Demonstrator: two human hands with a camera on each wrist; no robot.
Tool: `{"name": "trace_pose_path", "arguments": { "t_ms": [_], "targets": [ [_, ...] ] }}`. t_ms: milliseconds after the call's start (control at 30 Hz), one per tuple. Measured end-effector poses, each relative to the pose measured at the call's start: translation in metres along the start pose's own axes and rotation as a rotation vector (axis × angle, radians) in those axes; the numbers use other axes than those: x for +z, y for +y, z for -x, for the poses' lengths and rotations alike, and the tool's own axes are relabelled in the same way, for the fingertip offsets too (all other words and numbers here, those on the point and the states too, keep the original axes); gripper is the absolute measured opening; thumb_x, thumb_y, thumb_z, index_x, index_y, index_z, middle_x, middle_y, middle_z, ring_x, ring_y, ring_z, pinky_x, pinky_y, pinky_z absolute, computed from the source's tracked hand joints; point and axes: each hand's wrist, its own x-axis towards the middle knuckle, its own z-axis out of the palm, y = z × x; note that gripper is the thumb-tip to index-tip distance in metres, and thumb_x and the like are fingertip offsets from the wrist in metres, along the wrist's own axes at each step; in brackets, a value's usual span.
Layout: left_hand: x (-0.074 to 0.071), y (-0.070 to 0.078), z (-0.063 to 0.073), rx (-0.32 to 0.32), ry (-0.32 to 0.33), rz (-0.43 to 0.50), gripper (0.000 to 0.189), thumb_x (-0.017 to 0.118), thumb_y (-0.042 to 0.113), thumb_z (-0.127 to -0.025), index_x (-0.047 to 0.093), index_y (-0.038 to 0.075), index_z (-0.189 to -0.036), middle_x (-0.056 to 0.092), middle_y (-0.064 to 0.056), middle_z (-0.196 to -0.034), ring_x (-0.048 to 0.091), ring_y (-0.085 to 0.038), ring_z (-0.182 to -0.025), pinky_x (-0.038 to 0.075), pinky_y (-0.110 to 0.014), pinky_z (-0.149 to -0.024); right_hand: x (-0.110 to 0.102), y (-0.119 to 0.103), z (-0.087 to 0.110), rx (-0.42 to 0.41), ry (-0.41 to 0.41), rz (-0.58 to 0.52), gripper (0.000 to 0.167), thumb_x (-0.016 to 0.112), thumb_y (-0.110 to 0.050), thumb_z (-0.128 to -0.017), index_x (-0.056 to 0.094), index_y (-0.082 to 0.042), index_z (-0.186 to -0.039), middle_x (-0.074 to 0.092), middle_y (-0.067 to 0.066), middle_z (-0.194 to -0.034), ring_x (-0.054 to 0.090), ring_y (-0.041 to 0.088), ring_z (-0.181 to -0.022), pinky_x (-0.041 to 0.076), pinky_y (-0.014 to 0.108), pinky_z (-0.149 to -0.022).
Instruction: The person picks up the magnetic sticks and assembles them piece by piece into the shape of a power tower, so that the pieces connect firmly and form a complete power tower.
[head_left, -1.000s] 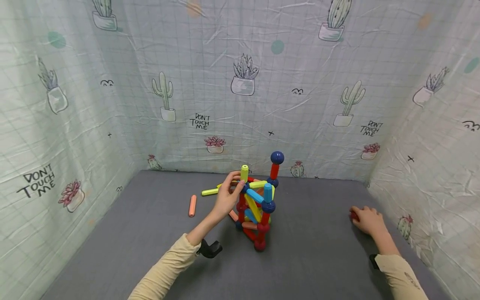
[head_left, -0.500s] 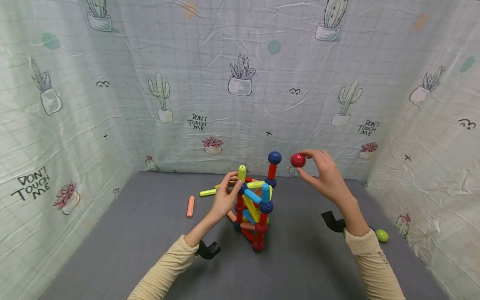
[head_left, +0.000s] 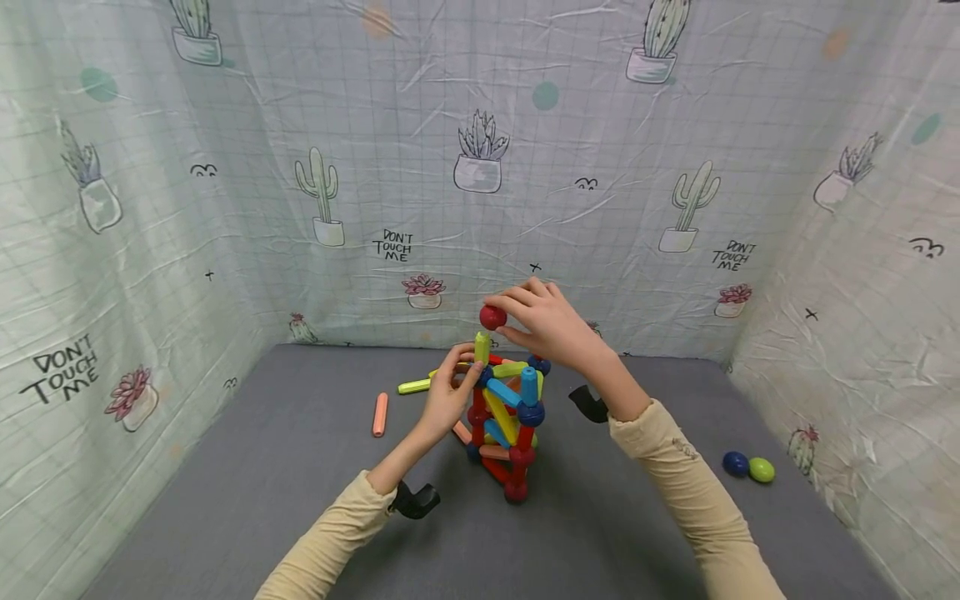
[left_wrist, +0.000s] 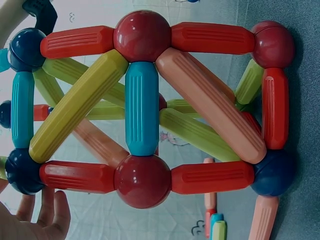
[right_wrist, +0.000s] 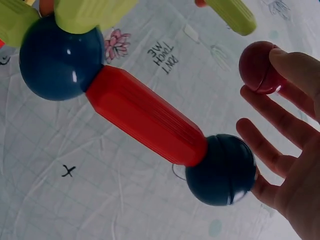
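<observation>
A tower of coloured magnetic rods and balls stands mid-table; a yellow rod [left_wrist: 80, 105] and a blue rod [left_wrist: 142, 109] show on its side. My left hand [head_left: 446, 404] grips the blue ball [head_left: 486, 377] at its upper left corner, with thumb and fingers on either side. From that ball a lime-green rod [head_left: 482, 347] points straight up. Just above the rod's tip, my right hand [head_left: 558, 325] pinches a red ball [head_left: 492, 317] between thumb and fingers. In the right wrist view, another blue ball [right_wrist: 220, 170] on a red rod [right_wrist: 147, 116] overlaps the lower fingers.
An orange rod [head_left: 380, 415] lies on the table left of the tower, and a lime rod [head_left: 414, 387] lies behind it. To the right rest a blue ball [head_left: 736, 464] and a green ball [head_left: 761, 470]. A printed curtain [head_left: 360, 108] surrounds the table.
My right hand has lifted the red ball from the table's right side and carried it left over the upright lime-green rod. The left hand keeps its grip on the tower's corner.
</observation>
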Motion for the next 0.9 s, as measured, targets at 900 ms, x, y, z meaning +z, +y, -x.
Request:
{"name": "trace_pose_path", "arguments": {
  "t_ms": [900],
  "targets": [
    [-0.004,-0.010,0.006,-0.045,-0.036,0.020,0.030,0.049,0.010,-0.091,0.049,0.002,-0.120,0.051,-0.020,-0.115,0.054,-0.033,-0.097,0.047,-0.038,-0.079,0.001,0.086,0.252,0.452,0.026,0.206,0.029,0.067,-0.013,-0.076,0.060,-0.004,-0.103,0.056,0.018,-0.095,0.049,0.037,-0.083,0.038,0.050,-0.063]
  ]
}}
